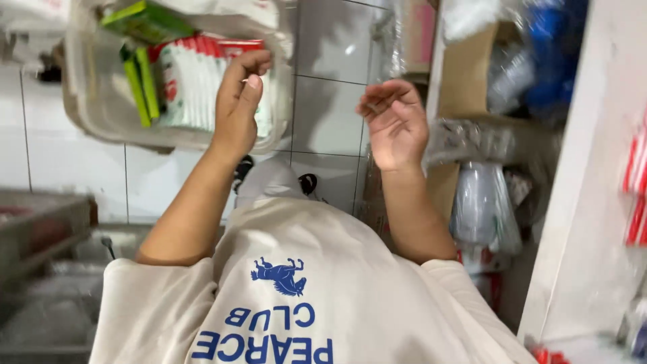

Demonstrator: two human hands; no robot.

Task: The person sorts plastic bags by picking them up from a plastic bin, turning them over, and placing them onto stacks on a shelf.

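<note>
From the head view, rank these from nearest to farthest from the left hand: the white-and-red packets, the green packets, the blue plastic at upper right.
From the left hand:
1. White-and-red packets, in the clear tub, right beside it.
2. Green packets, farther left in the tub.
3. Blue plastic, far upper right, beyond the right hand.

The bin [94,101] is the landmark: sachets [192,84] lie inside it, the left hand [237,101] at its rim, the right hand [394,125] apart to its right, stacked cups [482,202] farther right.

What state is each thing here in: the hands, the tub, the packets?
Left hand: curled, at the tub's rim.
Right hand: open, empty, touching nothing.
Tub: clear plastic, no lid, filled.
White packets: standing in a row inside the tub.
Green packets: inside the tub.
</note>
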